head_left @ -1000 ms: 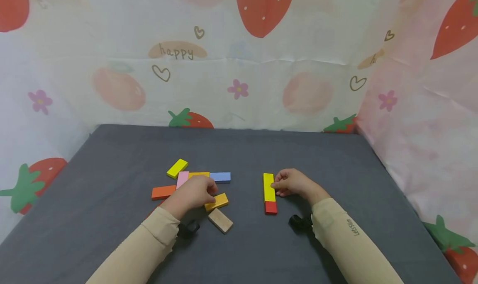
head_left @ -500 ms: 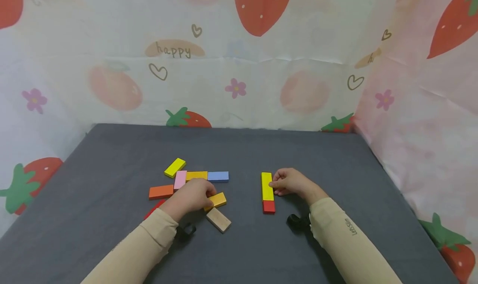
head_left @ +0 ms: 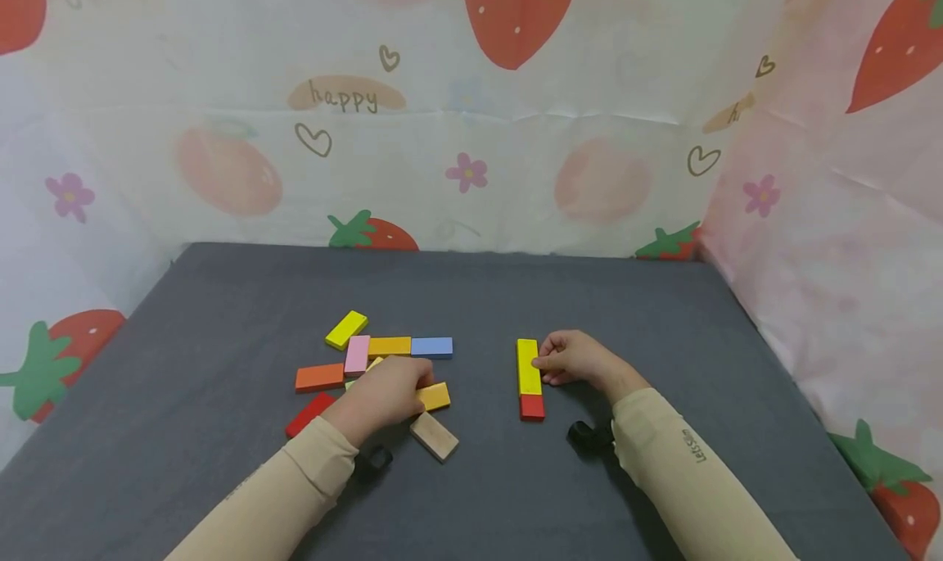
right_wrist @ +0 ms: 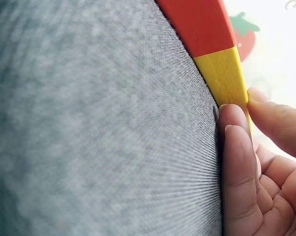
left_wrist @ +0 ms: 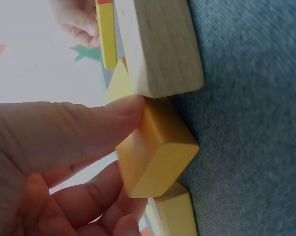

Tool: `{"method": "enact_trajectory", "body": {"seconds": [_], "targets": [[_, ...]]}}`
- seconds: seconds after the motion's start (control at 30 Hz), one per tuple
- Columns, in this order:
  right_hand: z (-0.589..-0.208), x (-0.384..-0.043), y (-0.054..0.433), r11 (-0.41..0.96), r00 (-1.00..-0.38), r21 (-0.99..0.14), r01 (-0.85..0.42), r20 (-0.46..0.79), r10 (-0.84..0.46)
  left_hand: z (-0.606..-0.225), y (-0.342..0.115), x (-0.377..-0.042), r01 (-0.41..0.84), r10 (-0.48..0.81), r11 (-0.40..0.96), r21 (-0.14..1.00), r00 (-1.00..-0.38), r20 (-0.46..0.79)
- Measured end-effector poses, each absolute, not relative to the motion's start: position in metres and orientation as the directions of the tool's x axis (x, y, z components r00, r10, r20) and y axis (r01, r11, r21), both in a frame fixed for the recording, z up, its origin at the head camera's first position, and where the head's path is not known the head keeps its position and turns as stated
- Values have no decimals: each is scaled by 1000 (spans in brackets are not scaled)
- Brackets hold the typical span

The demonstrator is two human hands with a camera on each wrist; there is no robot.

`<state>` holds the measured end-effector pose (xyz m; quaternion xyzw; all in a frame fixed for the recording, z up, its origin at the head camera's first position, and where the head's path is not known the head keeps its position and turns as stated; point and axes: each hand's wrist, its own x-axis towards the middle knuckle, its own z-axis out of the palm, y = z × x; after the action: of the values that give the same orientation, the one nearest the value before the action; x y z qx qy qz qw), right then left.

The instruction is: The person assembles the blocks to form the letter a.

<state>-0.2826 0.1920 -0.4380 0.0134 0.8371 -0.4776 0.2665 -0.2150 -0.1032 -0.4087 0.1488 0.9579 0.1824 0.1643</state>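
On the gray cloth [head_left: 486,495], we pinched a yellow-orange block [head_left: 435,396] by the bare wooden block [head_left: 435,437] with our left hand [head_left: 385,392], while our right hand [head_left: 582,361], well apart, held the yellow block's [head_left: 527,366] edge, maybe keeping it lined up against the red block [head_left: 532,408].

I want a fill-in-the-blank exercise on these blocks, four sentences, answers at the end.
1. The left hand pinches the golden block between its fingers and ____.
2. The plain wooden block lies nearer the ____ hand.
3. The right hand touches the yellow block, whose near end meets another block coloured ____.
4. In the head view, the blue block lies to the ____ of the pink block.

Missing words: thumb; left; red; right.
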Motion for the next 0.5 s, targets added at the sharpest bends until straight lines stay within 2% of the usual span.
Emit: {"method": "enact_trajectory", "body": {"seconds": [0.23,0.5], "targets": [[-438,-281,192,545,-858,-794,268,-454,-240,-407,-101,-213,242,371,872,425,-894,-251],[-438,-282,191,545,-861,-793,274,-454,-229,-399,-99,-221,224,381,831,510,-896,-226]]}}
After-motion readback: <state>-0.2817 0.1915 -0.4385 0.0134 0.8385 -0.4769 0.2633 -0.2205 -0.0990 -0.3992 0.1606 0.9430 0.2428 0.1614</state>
